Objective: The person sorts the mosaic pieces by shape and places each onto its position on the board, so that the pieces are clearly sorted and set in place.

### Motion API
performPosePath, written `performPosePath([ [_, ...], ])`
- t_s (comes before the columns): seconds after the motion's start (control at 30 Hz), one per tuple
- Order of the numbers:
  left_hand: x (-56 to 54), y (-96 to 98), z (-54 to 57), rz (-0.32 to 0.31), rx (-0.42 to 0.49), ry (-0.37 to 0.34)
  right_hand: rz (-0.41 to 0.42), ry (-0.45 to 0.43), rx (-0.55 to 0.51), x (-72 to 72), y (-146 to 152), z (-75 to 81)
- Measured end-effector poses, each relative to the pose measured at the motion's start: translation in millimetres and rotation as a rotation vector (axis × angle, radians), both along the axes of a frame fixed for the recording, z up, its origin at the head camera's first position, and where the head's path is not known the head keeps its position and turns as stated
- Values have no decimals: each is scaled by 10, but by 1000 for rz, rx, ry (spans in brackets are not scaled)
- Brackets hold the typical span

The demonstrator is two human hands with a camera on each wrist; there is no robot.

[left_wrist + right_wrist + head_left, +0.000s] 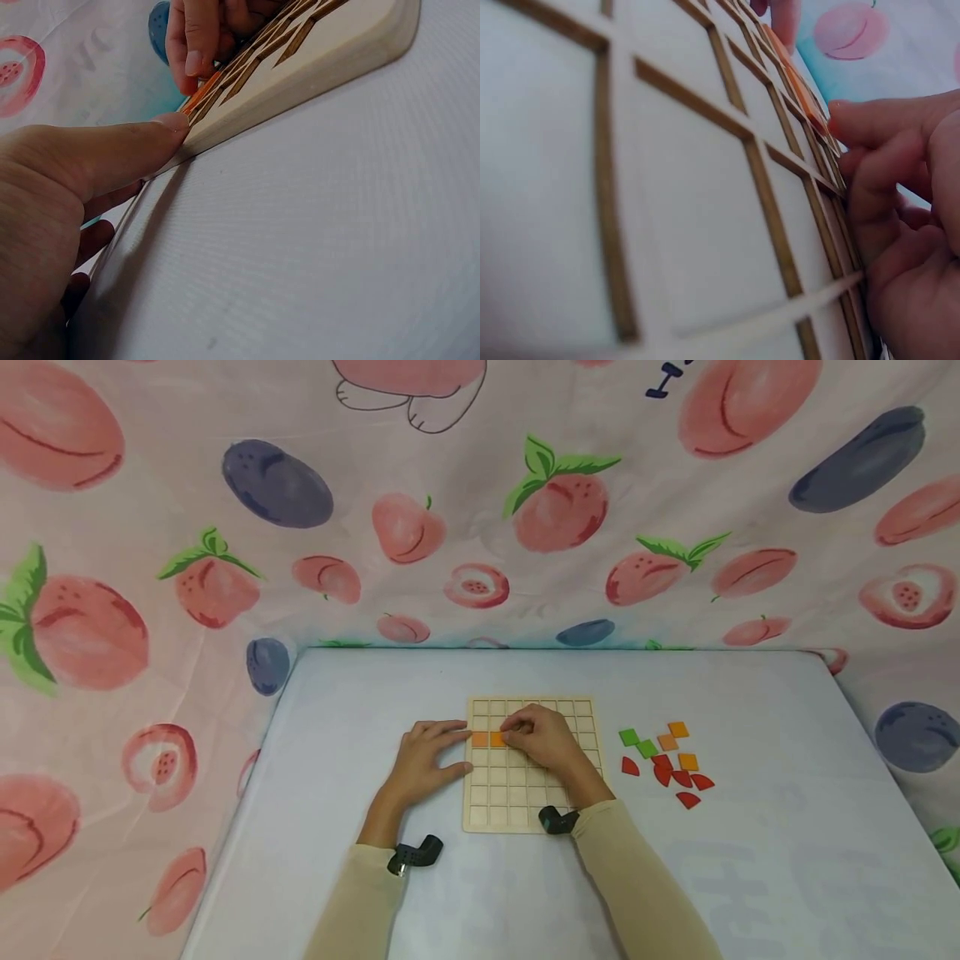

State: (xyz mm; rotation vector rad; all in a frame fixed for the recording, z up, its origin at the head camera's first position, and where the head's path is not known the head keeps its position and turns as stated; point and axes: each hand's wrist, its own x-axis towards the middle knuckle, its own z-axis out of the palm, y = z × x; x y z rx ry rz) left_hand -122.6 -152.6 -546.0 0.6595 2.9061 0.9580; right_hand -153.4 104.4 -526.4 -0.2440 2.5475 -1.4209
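A light wooden grid board (498,796) lies flat on the table, two square tiles side by side in one row at its left. The outer one is a paler orange tile (479,739); the inner one is a brighter orange tile (496,739). My right hand (553,742) reaches over the board, its bent fingers and thumb at the right edge of the brighter tile. My left hand (422,766) lies beside the board with thumb and fingers extended to its left edge. In the left wrist view, the left thumb (127,150) touches the board's side.
Right of the board are loose pieces: green square tiles (628,737), orange square tiles (688,762) and several red quarter-circle pieces (687,800). A white cloth covers the table (787,760). A fruit-printed curtain (420,452) hangs behind and at the sides.
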Motion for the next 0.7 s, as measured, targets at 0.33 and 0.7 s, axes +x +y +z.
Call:
performPosePath([
  [0.33, 6, 20, -2, -1, 10, 7, 21, -123, -106, 56, 195, 63],
  [0.7, 5, 12, 13, 3, 15, -15, 56, -19, -29, 112, 450, 246],
])
